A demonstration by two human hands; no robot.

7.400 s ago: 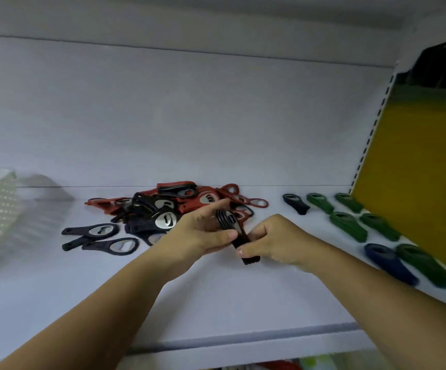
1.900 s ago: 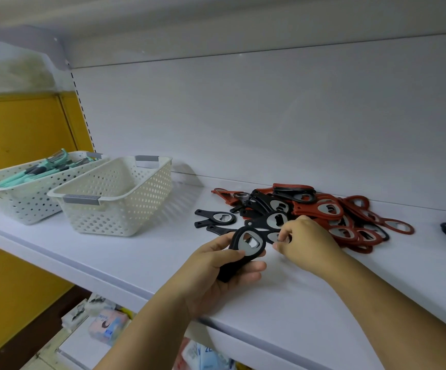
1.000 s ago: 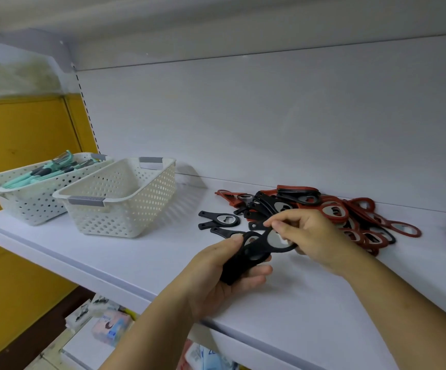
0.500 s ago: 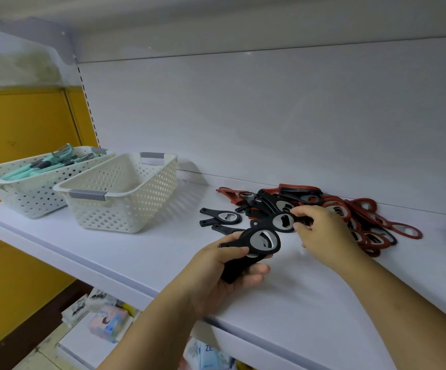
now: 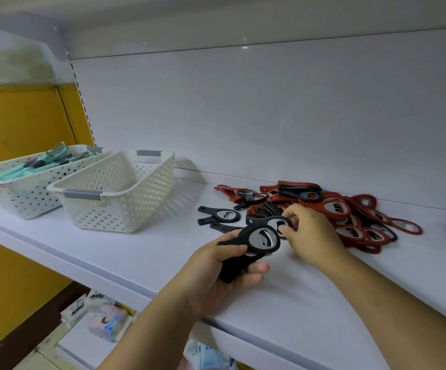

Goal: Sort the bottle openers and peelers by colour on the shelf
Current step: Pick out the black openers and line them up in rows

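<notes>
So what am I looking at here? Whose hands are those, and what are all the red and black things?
There is no machine here. A person wears a camera on their head, so you see their own two hands from above. The left hand holds a small stack of black bottle openers. The right hand is pinching another black opener at the edge of a mixed pile of red and black openers on the white shelf. Two white baskets stand to the left. The nearer basket looks empty. The farther basket has mint-green peelers in it. The person is sorting them by colour.
</notes>
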